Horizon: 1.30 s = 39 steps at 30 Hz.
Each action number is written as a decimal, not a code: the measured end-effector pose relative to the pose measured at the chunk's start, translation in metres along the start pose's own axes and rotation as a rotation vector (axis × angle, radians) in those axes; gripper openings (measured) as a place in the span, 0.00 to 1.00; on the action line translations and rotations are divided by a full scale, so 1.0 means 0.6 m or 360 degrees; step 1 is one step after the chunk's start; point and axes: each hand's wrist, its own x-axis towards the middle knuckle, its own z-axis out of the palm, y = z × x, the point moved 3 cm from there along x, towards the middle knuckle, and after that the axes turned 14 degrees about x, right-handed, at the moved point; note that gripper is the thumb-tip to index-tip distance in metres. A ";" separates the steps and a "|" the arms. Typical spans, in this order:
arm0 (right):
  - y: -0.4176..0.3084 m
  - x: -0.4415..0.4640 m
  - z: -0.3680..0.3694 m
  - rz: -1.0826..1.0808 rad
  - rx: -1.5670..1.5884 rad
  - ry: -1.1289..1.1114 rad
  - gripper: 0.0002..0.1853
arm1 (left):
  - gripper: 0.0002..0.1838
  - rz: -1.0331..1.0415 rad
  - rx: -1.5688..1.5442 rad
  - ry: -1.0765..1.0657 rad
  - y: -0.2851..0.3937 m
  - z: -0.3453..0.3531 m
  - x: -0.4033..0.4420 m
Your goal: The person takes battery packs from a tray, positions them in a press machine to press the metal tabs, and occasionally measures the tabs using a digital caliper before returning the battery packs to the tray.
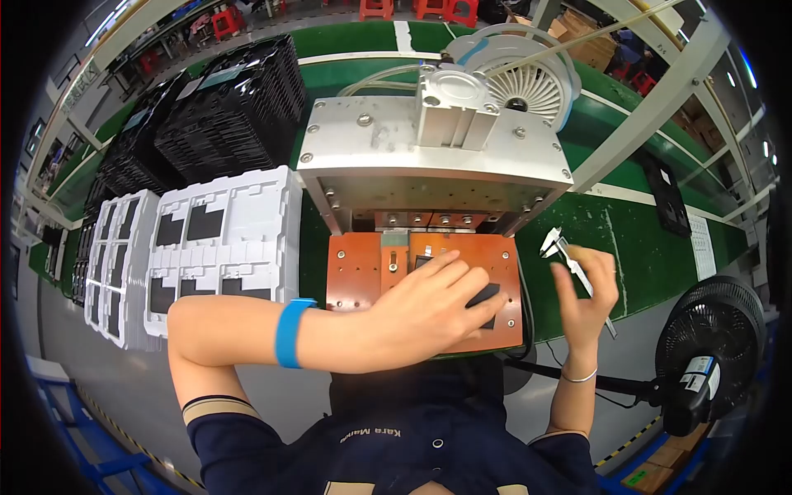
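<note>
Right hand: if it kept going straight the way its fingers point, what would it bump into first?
Probably the caliper, which shows right at the right hand's fingers. Depth is unclear, so they may already be touching.

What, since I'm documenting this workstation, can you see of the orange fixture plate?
The orange fixture plate looks smooth; its material is unclear. Screws sit near the visible corners, and small dark holes dot its left part. A narrow strip left of its middle holds another screw. It lies flat on the near side of the metal press. The left hand is over its middle, hiding much of it, with a black piece beside the fingers; whether they touch the plate is unclear.
</note>
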 end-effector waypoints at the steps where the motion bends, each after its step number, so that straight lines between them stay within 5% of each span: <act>1: -0.014 0.005 0.007 -0.0024 0.0034 -0.0097 0.11 | 0.29 0.0017 -0.0004 0.0006 -0.002 0.013 0.000; 3: -0.037 0.016 0.020 -0.0050 0.0094 -0.0271 0.09 | 0.30 -0.0129 0.0163 -0.0237 -0.004 0.038 -0.012; 11: -0.074 0.028 0.140 -0.0184 0.0483 -0.0874 0.12 | 0.35 -0.0190 0.0197 -0.0346 0.011 0.003 -0.111; 18: -0.115 0.013 0.110 0.0055 0.0410 -0.1021 0.26 | 0.34 -0.0234 0.0058 -0.0197 -0.009 -0.013 -0.124; 33: -0.072 0.033 0.132 0.0299 0.0634 -0.1195 0.20 | 0.39 -0.0055 -0.0151 -0.0356 -0.026 0.006 -0.126; 39: -0.080 0.028 0.179 -0.0100 0.0407 -0.1023 0.15 | 0.40 -0.0003 -0.0085 -0.0327 -0.028 0.006 -0.129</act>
